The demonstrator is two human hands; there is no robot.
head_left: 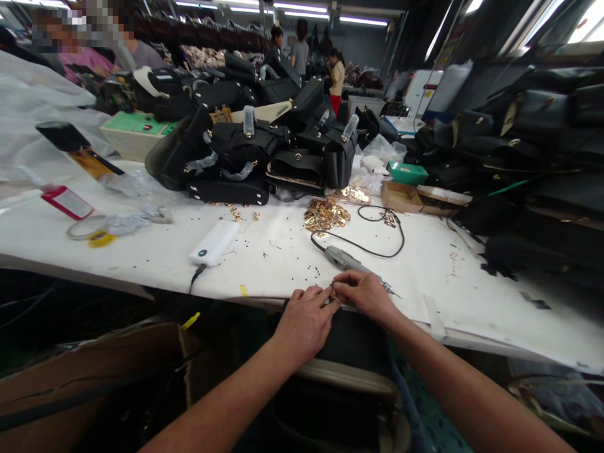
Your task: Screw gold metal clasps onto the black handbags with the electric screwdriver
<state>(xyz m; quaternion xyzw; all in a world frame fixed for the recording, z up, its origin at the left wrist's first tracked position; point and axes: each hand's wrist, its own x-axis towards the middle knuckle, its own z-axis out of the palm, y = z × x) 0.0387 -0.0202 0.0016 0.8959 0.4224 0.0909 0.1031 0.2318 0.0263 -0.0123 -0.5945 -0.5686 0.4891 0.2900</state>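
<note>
My left hand (304,321) and my right hand (364,293) meet at the near edge of the white table (264,251). Both pinch a small gold metal fitting (333,291) between their fingertips. Under the hands lies a black bag (352,343), partly hidden by my wrists. A grey electric screwdriver (346,259) with a black cord lies just behind my right hand. A heap of gold fittings (325,215) sits farther back on the table.
A white power bank (214,242) lies to the left with a cable. Black handbags (264,148) are piled at the back and on the right (533,157). Small screws dot the table. A cardboard box (94,371) stands below left. People work in the background.
</note>
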